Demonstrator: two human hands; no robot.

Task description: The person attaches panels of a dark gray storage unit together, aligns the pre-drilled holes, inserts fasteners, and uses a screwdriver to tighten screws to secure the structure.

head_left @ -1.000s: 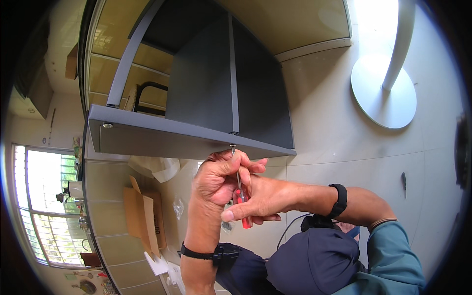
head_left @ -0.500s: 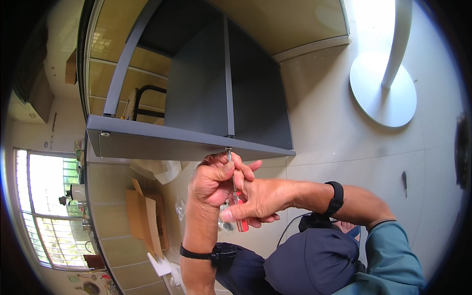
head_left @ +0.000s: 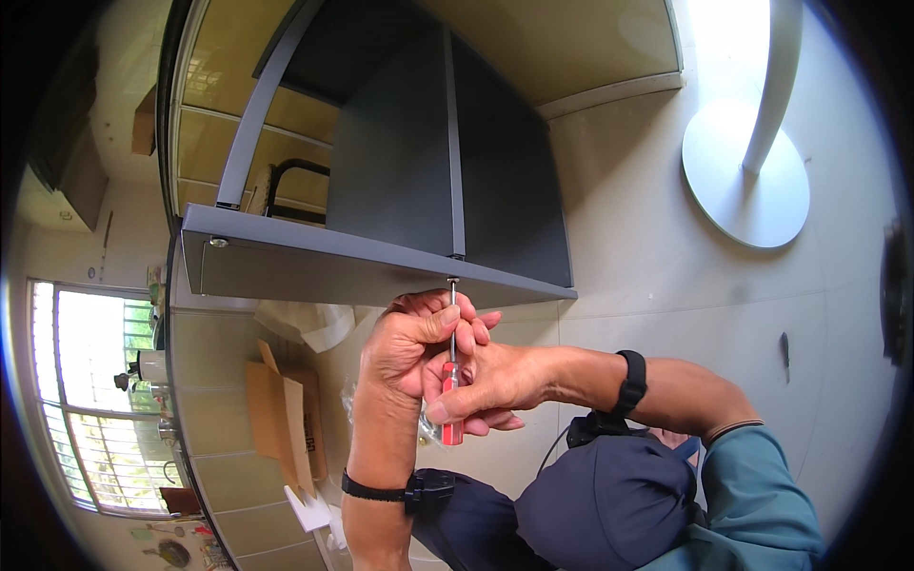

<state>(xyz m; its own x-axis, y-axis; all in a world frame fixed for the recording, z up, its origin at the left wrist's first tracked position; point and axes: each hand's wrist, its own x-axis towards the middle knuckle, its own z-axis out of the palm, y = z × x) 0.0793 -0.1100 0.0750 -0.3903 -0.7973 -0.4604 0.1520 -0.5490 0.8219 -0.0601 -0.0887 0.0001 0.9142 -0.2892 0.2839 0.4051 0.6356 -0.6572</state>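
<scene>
A screwdriver (head_left: 452,434) with a red and clear handle points away from me, its shaft nearly straight up the view. My right hand (head_left: 500,381) is closed round the handle, thumb along its side. Thumb and fingers of my left hand (head_left: 405,338) pinch the shaft near its far end. The tip meets a screw (head_left: 453,281) in the edge region of a dark grey panel (head_left: 324,273), in line with the upright divider (head_left: 454,162) of a dark grey cabinet. Another screw head (head_left: 219,242) shows at the panel's left end.
An opened cardboard box (head_left: 286,414) and clear plastic bags (head_left: 347,404) lie on the floor at left. A black-handled tool (head_left: 784,357) lies on the tiles at right. Beyond it stands a white round pedestal base (head_left: 733,205). A tiled wall edge runs along the left.
The screwdriver handle has swung slightly left and now stands more upright in line with the screw. Both hands keep their hold; the view has shifted a little.
</scene>
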